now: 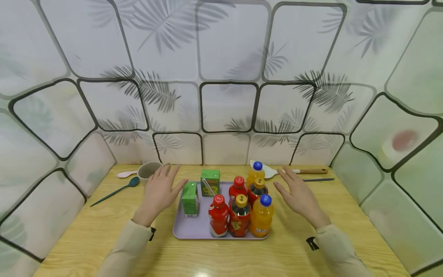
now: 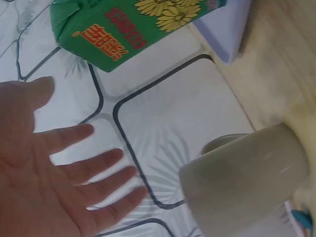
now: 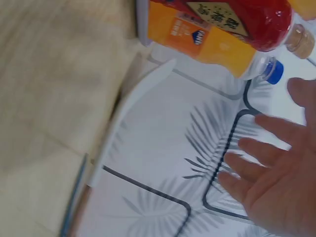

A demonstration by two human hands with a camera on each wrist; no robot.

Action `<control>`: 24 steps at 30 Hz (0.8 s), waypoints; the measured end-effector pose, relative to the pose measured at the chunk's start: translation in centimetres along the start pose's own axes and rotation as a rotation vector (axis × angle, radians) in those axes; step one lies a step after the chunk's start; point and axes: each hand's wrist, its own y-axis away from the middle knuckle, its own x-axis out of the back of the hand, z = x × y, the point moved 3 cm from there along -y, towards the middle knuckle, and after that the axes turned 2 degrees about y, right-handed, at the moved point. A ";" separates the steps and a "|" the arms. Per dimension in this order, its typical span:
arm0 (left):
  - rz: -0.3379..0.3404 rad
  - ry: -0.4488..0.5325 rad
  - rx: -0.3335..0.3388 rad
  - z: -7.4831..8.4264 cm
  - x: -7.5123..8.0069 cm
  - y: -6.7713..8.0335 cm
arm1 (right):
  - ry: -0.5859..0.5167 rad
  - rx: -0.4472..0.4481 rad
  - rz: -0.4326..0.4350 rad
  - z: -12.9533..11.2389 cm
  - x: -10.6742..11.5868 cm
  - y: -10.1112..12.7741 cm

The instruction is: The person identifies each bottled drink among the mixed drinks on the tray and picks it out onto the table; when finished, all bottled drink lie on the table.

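My left hand (image 1: 159,194) hovers with fingers spread between the beige cup (image 1: 148,167) and the tray's left side. In the left wrist view that hand (image 2: 64,182) holds nothing and stays apart from the cup (image 2: 247,177). To the right of the bottles, my right hand (image 1: 299,196) is held out with spread, empty fingers. The lavender tray (image 1: 187,231) carries two green drink cartons (image 1: 190,200) at its left. On its right stand red-capped bottles (image 1: 219,217), dark bottles with yellow caps (image 1: 240,219) and orange juice bottles with blue caps (image 1: 261,219).
Behind the right hand lie a white spatula with a wooden handle (image 1: 313,171) and a thin dark blue handle (image 1: 320,179). A teal spoon (image 1: 133,182) and a pink spoon (image 1: 126,174) lie at the left. Patterned curtain (image 1: 228,107) encloses the wooden table (image 1: 194,257) behind and on both sides.
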 end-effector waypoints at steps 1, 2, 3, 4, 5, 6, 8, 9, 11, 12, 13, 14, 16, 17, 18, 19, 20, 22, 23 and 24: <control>0.026 0.038 -0.004 -0.2 0.0 0.2 | -0.050 -0.002 0.024 0.2 -0.1 0.0; 0.042 0.089 -0.002 -0.4 -0.1 0.4 | -0.107 -0.003 0.056 0.4 -0.2 0.1; 0.054 0.147 0.005 -0.6 -0.1 0.6 | -0.170 -0.008 0.085 0.6 -0.4 0.3; 0.068 0.207 0.009 -0.9 -0.3 0.8 | -0.234 -0.017 0.107 0.8 -0.6 0.4; 0.077 0.274 0.020 -1.1 -0.4 1.1 | -0.293 -0.027 0.124 1.0 -0.8 0.6; 0.077 0.338 0.039 -1.4 -0.6 1.3 | -0.351 -0.038 0.135 1.2 -1.0 0.8; 0.056 0.442 0.079 -2.0 -1.1 1.6 | -0.505 -0.045 0.135 1.6 -1.5 1.1; 0.024 0.514 0.101 -2.2 -1.4 1.7 | -0.588 -0.055 0.116 1.7 -1.7 1.3; -0.076 0.660 0.168 -2.7 -2.1 2.0 | -0.739 -0.078 0.062 1.9 -2.2 1.6; -0.134 0.725 0.211 -3.0 -2.5 2.2 | -0.816 -0.086 0.029 1.9 -2.4 1.8; -0.189 0.781 0.247 -3.2 -2.8 2.3 | -0.885 -0.093 -0.008 1.8 -2.5 2.0; -0.235 0.837 0.281 -3.4 -3.2 2.5 | -0.936 -0.102 -0.042 1.8 -2.6 2.1; -0.298 0.919 0.327 -3.8 -3.7 2.7 | -1.012 -0.131 -0.102 1.6 -2.7 2.4; -0.316 0.942 0.337 -4.0 -3.9 2.8 | -1.044 -0.140 -0.130 1.5 -2.7 2.6; -0.331 0.961 0.345 -4.3 -4.1 2.9 | -1.072 -0.148 -0.153 1.4 -2.7 2.7; -0.344 0.980 0.347 -4.5 -4.2 2.9 | -1.097 -0.152 -0.173 1.2 -2.7 2.9; -0.359 1.002 0.354 -4.7 -4.4 2.9 | -1.118 -0.154 -0.185 1.1 -2.7 3.0; -0.399 1.035 0.361 -5.2 -4.6 3.1 | -1.150 -0.147 -0.202 0.8 -2.7 3.3; -0.426 1.041 0.363 -5.5 -4.7 3.1 | -1.160 -0.142 -0.210 0.7 -2.6 3.4; -0.454 1.045 0.362 -5.7 -4.8 3.2 | -1.165 -0.134 -0.212 0.5 -2.6 3.6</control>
